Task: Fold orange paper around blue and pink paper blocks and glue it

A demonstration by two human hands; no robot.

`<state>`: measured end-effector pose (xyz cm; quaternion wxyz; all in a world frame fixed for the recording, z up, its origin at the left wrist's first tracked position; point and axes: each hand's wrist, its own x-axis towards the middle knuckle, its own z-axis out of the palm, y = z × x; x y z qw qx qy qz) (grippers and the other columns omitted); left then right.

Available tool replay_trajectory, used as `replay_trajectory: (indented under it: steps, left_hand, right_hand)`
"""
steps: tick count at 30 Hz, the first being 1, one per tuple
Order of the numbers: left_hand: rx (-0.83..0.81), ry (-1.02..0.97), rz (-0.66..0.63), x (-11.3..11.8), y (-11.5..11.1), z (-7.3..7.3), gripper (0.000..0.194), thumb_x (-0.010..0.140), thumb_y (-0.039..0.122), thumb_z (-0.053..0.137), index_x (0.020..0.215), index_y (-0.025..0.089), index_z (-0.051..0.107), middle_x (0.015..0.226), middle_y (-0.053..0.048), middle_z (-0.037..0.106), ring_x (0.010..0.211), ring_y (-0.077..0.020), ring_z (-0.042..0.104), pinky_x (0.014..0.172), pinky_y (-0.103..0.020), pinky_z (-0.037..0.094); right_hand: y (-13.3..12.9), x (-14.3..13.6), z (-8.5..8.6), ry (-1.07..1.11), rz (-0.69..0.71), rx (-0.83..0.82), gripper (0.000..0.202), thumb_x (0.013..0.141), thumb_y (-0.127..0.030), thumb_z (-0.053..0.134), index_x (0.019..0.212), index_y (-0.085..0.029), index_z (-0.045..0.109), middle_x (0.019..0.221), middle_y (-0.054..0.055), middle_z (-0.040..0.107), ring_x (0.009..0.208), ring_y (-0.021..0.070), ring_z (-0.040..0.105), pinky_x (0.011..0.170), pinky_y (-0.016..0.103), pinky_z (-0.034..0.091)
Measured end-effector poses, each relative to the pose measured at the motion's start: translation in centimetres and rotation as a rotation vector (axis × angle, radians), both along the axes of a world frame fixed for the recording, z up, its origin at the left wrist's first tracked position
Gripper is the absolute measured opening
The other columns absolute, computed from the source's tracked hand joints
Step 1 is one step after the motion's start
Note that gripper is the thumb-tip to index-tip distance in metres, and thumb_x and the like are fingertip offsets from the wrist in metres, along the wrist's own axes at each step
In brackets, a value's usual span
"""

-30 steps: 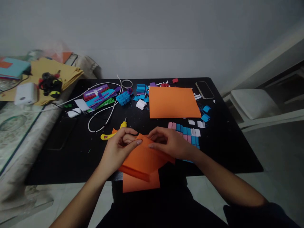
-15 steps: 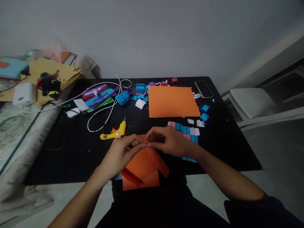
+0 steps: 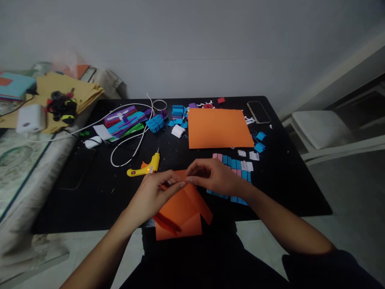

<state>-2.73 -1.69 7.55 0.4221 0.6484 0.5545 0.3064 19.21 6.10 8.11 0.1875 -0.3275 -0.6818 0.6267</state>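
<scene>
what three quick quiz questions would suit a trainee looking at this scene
1. Multiple choice: what do the fingers of the left hand hold? A) scissors B) orange paper C) a phone
2. True or false: the glue gun lies on the table.
3. Fill in the blank: the cable looped on the table is ____ in colour.
Key: 1. B; 2. true; 3. white
</scene>
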Motion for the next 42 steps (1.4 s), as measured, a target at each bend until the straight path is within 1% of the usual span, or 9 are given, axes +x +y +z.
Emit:
replay_trajectory:
  steps: [4,10,15,18,23,26,29,35,42]
  left_hand:
    - [-0.003,0.015,0.005,0.1,0.0,0.1,0.026,0.097,0.042,0.069,0.083,0.021,0.072,0.074,0.002,0.069,0.068,-0.0113,0.06,0.062,-0.023,0.045]
    - [-0.032,0.013,0.025,0.0,0.0,0.0,0.03,0.096,0.046,0.069,0.082,0.019,0.073,0.071,0.002,0.067,0.065,-0.0113,0.057,0.059,-0.023,0.043]
    - [-0.046,-0.031,0.088,-0.1,0.3,0.2,0.03,0.093,0.046,0.071,0.084,0.018,0.074,0.07,0.0,0.066,0.063,-0.0119,0.055,0.056,-0.024,0.041]
    - [-0.081,-0.087,0.125,0.0,0.4,0.2,0.03,0.091,0.045,0.073,0.081,0.017,0.073,0.065,0.001,0.062,0.059,-0.0106,0.052,0.054,-0.022,0.039]
    - [-0.179,-0.213,0.117,0.0,0.6,-0.1,0.028,0.09,0.044,0.072,0.079,0.017,0.07,0.063,0.003,0.057,0.055,-0.0094,0.046,0.05,-0.021,0.032]
    - [-0.229,-0.221,0.102,-0.3,0.7,-0.3,0.031,0.091,0.046,0.07,0.08,0.017,0.069,0.06,0.004,0.051,0.053,-0.0089,0.04,0.049,-0.022,0.029]
    - [-0.219,-0.194,0.094,-0.6,0.6,-0.5,0.031,0.092,0.046,0.069,0.079,0.017,0.069,0.06,0.005,0.049,0.054,-0.0089,0.04,0.05,-0.022,0.029]
    - [-0.211,-0.18,0.1,-0.7,0.5,-1.0,0.031,0.093,0.045,0.069,0.078,0.017,0.068,0.061,0.003,0.053,0.057,-0.0101,0.045,0.054,-0.022,0.033]
    - [-0.197,-0.211,0.137,-0.9,0.4,-1.3,0.031,0.091,0.045,0.069,0.078,0.018,0.067,0.06,0.005,0.047,0.055,-0.0097,0.039,0.051,-0.022,0.029]
  right_hand:
    - [0.0,0.1,-0.3,-0.034,0.004,0.044,0.018,0.093,-0.037,0.075,0.092,-0.019,0.075,0.081,0.002,0.075,0.074,0.0142,0.069,0.067,0.027,0.052]
    - [-0.3,-0.2,-0.3,-0.033,-0.032,0.072,0.014,0.095,-0.031,0.071,0.09,-0.019,0.075,0.078,0.0,0.072,0.071,0.0128,0.064,0.065,0.026,0.048]
    - [-1.0,-0.5,-0.5,-0.019,-0.074,0.005,0.017,0.092,-0.034,0.074,0.094,-0.017,0.074,0.087,0.004,0.076,0.079,0.0161,0.069,0.071,0.029,0.051]
    - [-1.1,-0.6,-0.8,-0.017,-0.073,-0.026,0.017,0.092,-0.033,0.073,0.089,-0.017,0.074,0.084,0.003,0.076,0.078,0.0157,0.069,0.071,0.029,0.051]
    - [-0.6,-0.7,-1.4,-0.003,-0.09,-0.057,0.016,0.091,-0.033,0.074,0.088,-0.018,0.077,0.085,0.004,0.078,0.08,0.0168,0.071,0.074,0.03,0.052]
    - [-0.4,-0.9,-1.5,-0.004,-0.097,-0.076,0.014,0.09,-0.031,0.075,0.09,-0.018,0.079,0.088,0.005,0.08,0.085,0.0184,0.073,0.077,0.031,0.053]
    - [-0.4,-1.1,-1.6,-0.011,-0.114,-0.053,0.015,0.091,-0.032,0.074,0.091,-0.018,0.079,0.088,0.005,0.079,0.085,0.0189,0.072,0.077,0.032,0.052]
    - [-0.5,-1.4,-1.7,-0.031,-0.115,-0.007,0.016,0.092,-0.032,0.072,0.09,-0.018,0.079,0.089,0.005,0.079,0.085,0.0185,0.071,0.076,0.031,0.052]
    - [-0.6,-1.2,-2.5,-0.04,-0.095,-0.017,0.02,0.094,-0.034,0.069,0.087,-0.017,0.077,0.085,0.005,0.077,0.079,0.0172,0.069,0.072,0.03,0.05]
